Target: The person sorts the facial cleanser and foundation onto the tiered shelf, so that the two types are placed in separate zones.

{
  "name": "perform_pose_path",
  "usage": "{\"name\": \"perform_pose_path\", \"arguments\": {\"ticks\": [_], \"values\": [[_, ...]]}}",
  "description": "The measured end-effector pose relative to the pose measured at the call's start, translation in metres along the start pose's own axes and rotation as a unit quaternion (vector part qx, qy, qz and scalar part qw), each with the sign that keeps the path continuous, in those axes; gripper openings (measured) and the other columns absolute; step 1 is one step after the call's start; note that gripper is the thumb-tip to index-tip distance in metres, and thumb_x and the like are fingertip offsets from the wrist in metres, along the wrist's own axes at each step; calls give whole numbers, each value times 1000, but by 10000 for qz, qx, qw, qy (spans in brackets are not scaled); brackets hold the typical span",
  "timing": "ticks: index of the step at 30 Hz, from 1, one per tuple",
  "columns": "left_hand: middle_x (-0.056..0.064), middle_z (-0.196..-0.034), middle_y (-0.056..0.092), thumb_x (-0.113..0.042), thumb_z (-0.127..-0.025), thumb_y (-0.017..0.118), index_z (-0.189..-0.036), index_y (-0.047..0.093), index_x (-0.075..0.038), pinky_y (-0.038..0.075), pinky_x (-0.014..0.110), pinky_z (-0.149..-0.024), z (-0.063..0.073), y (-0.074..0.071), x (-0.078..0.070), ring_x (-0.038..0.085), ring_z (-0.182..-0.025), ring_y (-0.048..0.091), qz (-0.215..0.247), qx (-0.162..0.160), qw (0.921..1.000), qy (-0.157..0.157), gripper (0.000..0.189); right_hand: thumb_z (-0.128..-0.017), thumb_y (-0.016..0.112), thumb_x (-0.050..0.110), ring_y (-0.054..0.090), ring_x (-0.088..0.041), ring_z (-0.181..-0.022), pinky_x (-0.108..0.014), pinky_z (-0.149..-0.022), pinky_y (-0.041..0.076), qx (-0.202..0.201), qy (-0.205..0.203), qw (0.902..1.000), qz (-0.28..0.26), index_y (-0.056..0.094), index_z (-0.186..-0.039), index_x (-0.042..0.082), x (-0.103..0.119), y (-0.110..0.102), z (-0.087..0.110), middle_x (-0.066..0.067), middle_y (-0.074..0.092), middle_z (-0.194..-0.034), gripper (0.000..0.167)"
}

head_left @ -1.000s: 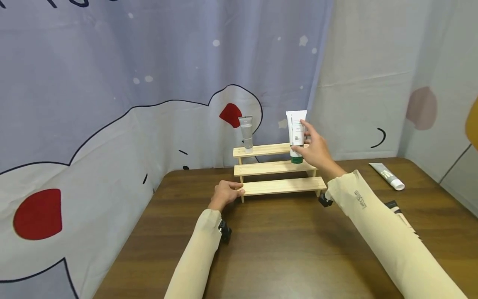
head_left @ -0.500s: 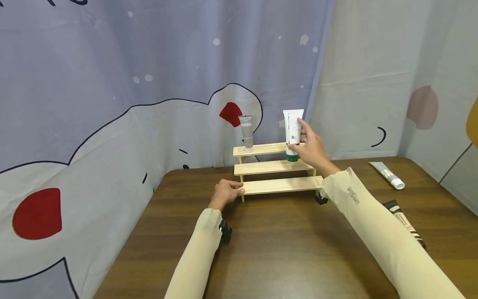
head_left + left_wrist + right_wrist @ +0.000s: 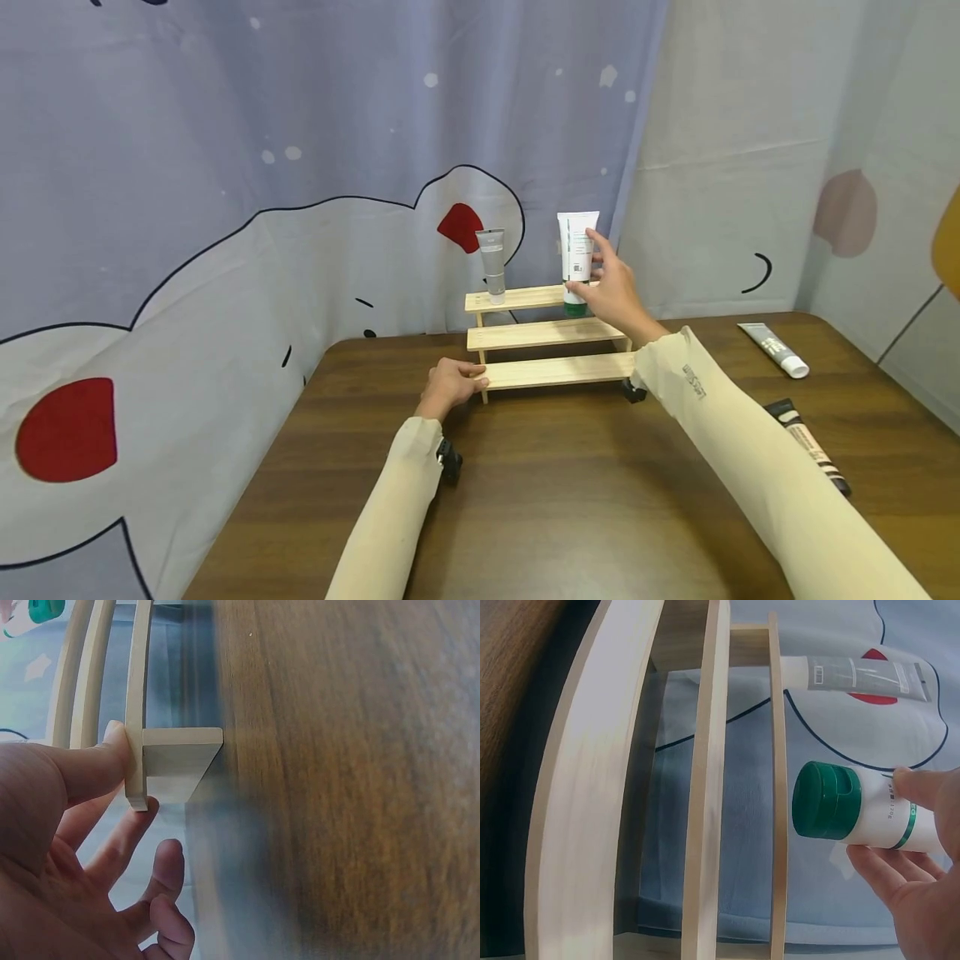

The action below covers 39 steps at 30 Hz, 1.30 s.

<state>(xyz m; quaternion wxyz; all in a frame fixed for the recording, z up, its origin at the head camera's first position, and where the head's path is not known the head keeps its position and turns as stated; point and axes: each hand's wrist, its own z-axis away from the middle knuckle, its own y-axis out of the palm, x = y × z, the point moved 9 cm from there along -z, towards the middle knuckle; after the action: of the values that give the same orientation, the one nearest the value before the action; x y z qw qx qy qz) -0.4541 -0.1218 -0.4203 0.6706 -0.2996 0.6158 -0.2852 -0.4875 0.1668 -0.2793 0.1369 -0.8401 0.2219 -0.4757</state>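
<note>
A three-step wooden rack (image 3: 555,371) stands at the back of the table. My left hand (image 3: 452,383) pinches the left end of its lowest step, thumb above and a finger below, as the left wrist view shows. My right hand (image 3: 617,293) holds a white tube (image 3: 578,250) upright with its green cap (image 3: 826,799) down. In the right wrist view that cap is close to the top step's edge, a small gap showing between them. A grey tube (image 3: 492,260) stands cap-down on the left part of the top step.
On the table's right side lie a grey tube with a white cap (image 3: 776,350) and a black-and-cream tube (image 3: 808,446), partly beside the right sleeve. A patterned curtain (image 3: 360,267) hangs right behind the rack and table.
My right hand has carried the white tube leftward and slightly up, along the top step. The left hand keeps its pinch on the rack.
</note>
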Motion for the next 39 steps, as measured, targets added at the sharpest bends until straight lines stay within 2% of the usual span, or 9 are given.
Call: {"name": "perform_pose_path", "arguments": {"ticks": [8,16,27,39], "values": [[7,-139,59,-38,-87,77,-114,76,-35,45,57,-98,1,0,0,38,-132,48,-30,-32,10000,-26,28,-83,77,-4,63,-43,-111,-51,-81,58,-8,-179,9998,-128,25,-157,20,8,9,-5,-26,52,-130,94],[8,-140,58,-38,-88,76,-115,76,-35,44,59,-100,2,0,1,39,-132,47,-60,-3,10000,-41,27,-84,77,-3,62,-44,-109,-52,-81,57,-56,-202,9998,1,26,-157,20,11,19,-11,-25,52,-130,92],[5,-137,61,-38,-87,77,-114,76,-36,43,58,-101,3,0,0,38,-132,48,-39,-36,9999,-89,27,-82,76,-9,62,-42,-111,-50,-87,55,-140,-388,9989,-237,18,-159,22,11,29,-19,-27,53,-132,101],[3,-137,61,-38,-87,77,-113,76,-36,44,57,-100,3,-1,0,35,-132,48,-98,-69,9999,-53,27,-82,76,-8,62,-40,-108,-49,-86,56,-158,-420,9989,-148,18,-159,22,12,37,-24,-25,54,-129,101]]}}
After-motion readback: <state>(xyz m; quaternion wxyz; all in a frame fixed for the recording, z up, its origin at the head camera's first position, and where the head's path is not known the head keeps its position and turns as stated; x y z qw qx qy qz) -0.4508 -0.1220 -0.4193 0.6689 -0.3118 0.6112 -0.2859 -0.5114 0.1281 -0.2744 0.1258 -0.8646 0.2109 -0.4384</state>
